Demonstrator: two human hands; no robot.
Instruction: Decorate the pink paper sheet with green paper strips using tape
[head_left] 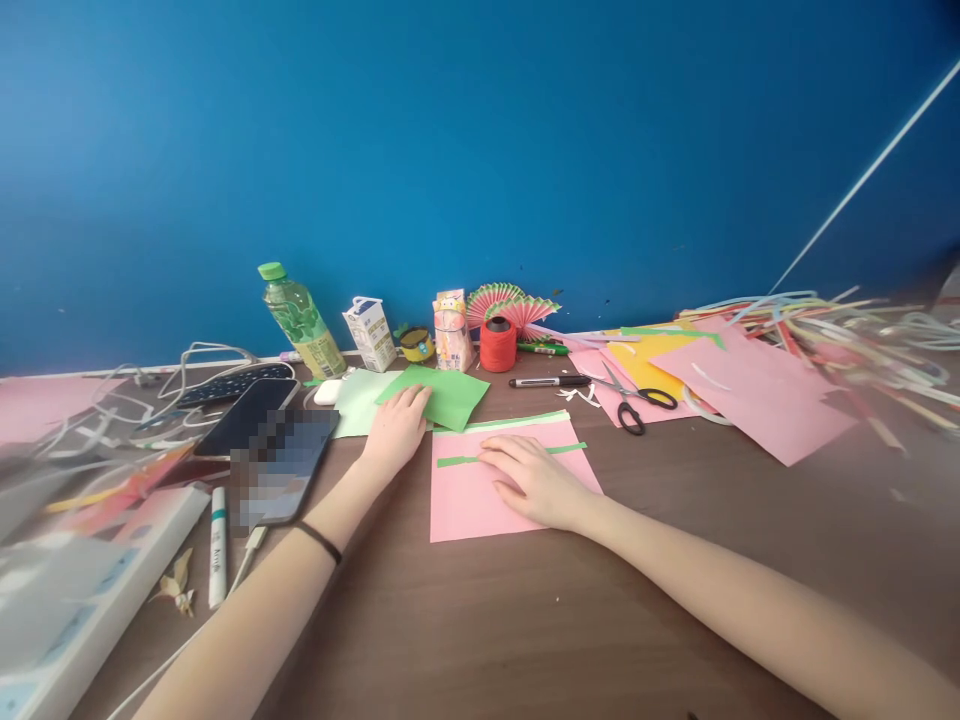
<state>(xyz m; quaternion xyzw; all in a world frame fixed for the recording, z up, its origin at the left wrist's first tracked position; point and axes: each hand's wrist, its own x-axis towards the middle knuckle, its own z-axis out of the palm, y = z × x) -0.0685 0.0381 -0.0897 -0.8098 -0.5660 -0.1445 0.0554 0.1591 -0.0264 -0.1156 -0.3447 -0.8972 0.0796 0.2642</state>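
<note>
My left hand (400, 428) lies on a green sheet of paper (459, 393), its fingers stretched over the near left part. Under that sheet is a pale green sheet (358, 398). My right hand (536, 480) rests palm down on a pink sheet (469, 505), thumb apart from the fingers. Across the pink sheet runs a narrow green paper strip (456, 461), partly covered by my right fingers. A pale green strip (517, 426) lies along the sheet's far edge. Neither hand visibly grips anything.
Black-handled scissors (631, 412) and a black marker (551, 381) lie beyond the pink sheet, near loose pink sheets (757, 400). At the wall stand a green bottle (302, 325), a carton (370, 335) and a red thread spool (498, 347). Phones (289, 470) and cables fill the left.
</note>
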